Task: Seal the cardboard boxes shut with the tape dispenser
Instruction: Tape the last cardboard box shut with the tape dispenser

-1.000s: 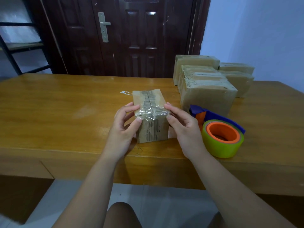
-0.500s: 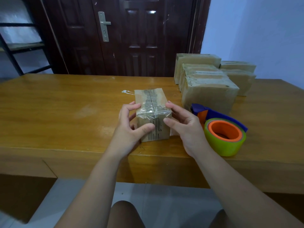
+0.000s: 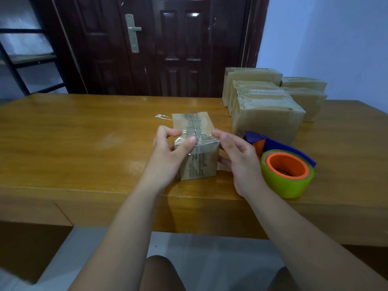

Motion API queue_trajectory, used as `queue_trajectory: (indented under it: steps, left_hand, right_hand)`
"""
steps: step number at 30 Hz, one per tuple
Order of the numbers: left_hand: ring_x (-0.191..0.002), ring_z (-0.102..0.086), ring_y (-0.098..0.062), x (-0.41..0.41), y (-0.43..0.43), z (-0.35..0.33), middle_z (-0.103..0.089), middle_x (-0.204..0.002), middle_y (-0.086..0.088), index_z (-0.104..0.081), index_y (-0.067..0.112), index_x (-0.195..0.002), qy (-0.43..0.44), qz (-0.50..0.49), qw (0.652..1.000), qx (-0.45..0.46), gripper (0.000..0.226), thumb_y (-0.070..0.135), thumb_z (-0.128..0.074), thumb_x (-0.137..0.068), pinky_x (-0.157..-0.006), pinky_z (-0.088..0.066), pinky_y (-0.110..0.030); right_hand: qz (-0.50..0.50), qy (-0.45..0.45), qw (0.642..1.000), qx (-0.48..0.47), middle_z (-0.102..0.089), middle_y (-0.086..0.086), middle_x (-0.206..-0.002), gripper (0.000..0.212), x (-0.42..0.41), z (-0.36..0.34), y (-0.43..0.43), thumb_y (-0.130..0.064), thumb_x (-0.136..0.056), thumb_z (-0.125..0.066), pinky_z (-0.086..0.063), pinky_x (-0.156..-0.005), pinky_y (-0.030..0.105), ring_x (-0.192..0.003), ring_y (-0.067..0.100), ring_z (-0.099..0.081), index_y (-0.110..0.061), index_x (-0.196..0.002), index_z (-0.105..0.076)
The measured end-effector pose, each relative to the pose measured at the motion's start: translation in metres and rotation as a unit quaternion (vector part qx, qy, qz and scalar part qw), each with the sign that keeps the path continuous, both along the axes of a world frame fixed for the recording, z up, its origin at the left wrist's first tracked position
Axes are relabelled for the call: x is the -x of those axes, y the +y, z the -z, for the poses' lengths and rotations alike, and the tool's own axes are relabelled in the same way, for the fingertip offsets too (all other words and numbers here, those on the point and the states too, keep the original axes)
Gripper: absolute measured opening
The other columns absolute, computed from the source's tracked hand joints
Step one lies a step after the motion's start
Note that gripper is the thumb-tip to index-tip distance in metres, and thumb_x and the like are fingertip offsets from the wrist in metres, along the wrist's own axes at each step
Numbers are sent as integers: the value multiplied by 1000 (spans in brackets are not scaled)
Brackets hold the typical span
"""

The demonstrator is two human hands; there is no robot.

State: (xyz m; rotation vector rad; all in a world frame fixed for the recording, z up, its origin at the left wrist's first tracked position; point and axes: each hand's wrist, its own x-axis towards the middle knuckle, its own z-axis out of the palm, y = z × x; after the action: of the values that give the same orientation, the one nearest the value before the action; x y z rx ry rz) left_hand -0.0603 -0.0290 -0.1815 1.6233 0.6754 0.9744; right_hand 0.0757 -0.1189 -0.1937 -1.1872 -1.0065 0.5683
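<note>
A small cardboard box (image 3: 198,166) stands near the front edge of the table (image 3: 73,133), with clear tape (image 3: 202,139) folded over its near top edge. The left hand (image 3: 168,153) grips its left side, thumb pressing the tape, and the right hand (image 3: 238,156) clasps its right side. The tape dispenser (image 3: 282,185) lies just right of that hand, in front of a cluster of taped boxes (image 3: 266,120).

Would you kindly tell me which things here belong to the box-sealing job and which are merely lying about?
Job: small cardboard box, gripped by left hand and right hand; tape dispenser; taped cardboard boxes.
Lying about: tape scrap; door; black shelf.
</note>
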Motion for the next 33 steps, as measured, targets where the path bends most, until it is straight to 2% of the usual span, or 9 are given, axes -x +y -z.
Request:
queue_trajectory:
  steps: [3,13,17,20,22,25,28,31,33]
  left_hand:
    - [-101,-62,-12,-1,-6,4,-53,-125,-2,-40,28,-103,-20,-14,999,-34,39,43,-64,-76,-60,-51,-16]
    - [-119,-53,-15,1,2,20,-43,-138,-5,-40,36,-103,-38,4,995,-87,46,13,-71,-79,-76,-55,-20]
    - [-117,-54,-12,3,-1,19,-43,-139,-6,-40,36,-105,-47,17,996,-73,45,26,-71,-75,-75,-54,-20]
    - [-104,-60,0,0,-7,15,-46,-134,-8,-40,32,-102,-63,1,996,-67,34,40,-60,-75,-68,-52,-16]
    - [-101,-61,-3,-4,-8,15,-48,-133,-9,-40,32,-101,-67,-13,995,-67,29,43,-56,-79,-67,-53,-19]
    - [-99,-61,2,-1,-4,18,-52,-130,-1,-41,31,-107,-72,14,996,-50,30,37,-55,-81,-69,-52,-18]
    - [-99,-62,2,7,2,20,-64,-107,23,-41,27,-116,-99,106,989,23,34,28,-52,-84,-73,-52,-20]
    - [-112,-58,-7,13,10,24,-60,-117,18,-44,29,-119,-112,149,980,64,39,25,-63,-85,-80,-52,-24]
    - [-118,-55,-13,15,12,24,-56,-127,11,-47,30,-119,-119,167,976,74,59,33,-81,-71,-83,-52,-27]
  right_hand:
    - [-1,-3,1000,-6,-59,-2,-131,29,0,1,0,-41,-77,-62,-54,-93,36,-117,8,-58,-36,-106,-64]
    - [-13,-45,999,-15,-52,-2,-137,33,-6,9,3,-14,-86,-64,-51,-92,22,-120,6,-54,-34,-111,-60]
    - [-15,-112,994,5,-44,-11,-136,44,-3,10,3,-12,-84,-69,-46,-86,9,-119,-5,-45,-40,-112,-49]
    - [-11,-98,995,2,-48,-7,-136,31,-2,9,4,-42,-85,-64,-51,-87,23,-121,3,-49,-41,-113,-51]
    - [-1,-99,995,3,-50,-2,-134,26,-3,10,6,-47,-87,-57,-52,-80,28,-120,12,-52,-41,-112,-53]
    - [2,-102,995,-2,-50,0,-134,25,-3,10,6,-45,-85,-55,-53,-87,34,-120,10,-51,-41,-110,-53]
    - [2,-110,994,-6,-49,-1,-136,22,-4,11,4,-37,-88,-56,-52,-93,29,-119,2,-51,-40,-110,-53]
    - [6,-122,992,-6,-49,-4,-136,26,-3,11,3,-22,-92,-58,-48,-88,12,-113,-10,-49,-40,-110,-51]
    - [0,-117,993,0,-50,-8,-132,33,-3,10,1,-18,-90,-63,-48,-86,12,-115,-8,-48,-41,-109,-51]
